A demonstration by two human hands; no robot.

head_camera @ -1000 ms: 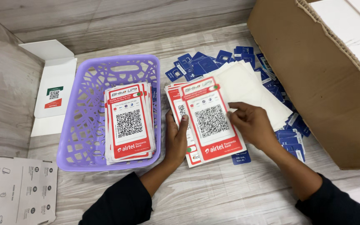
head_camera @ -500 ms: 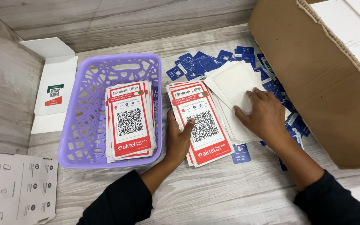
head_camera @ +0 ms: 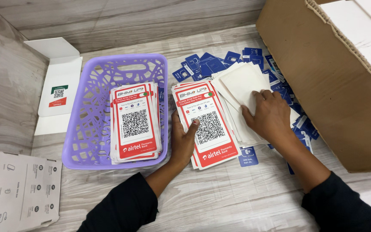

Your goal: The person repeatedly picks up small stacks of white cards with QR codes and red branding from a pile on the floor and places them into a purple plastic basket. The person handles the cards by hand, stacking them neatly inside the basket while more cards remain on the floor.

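Pale grey wood-grain tabletop (head_camera: 220, 202); matching wood-grain wall (head_camera: 108, 21) behind; even light.

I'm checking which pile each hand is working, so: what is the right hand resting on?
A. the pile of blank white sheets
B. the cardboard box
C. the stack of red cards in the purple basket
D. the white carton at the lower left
A: the right hand lies flat on the white sheets, clear of the basket and the cardboard box.
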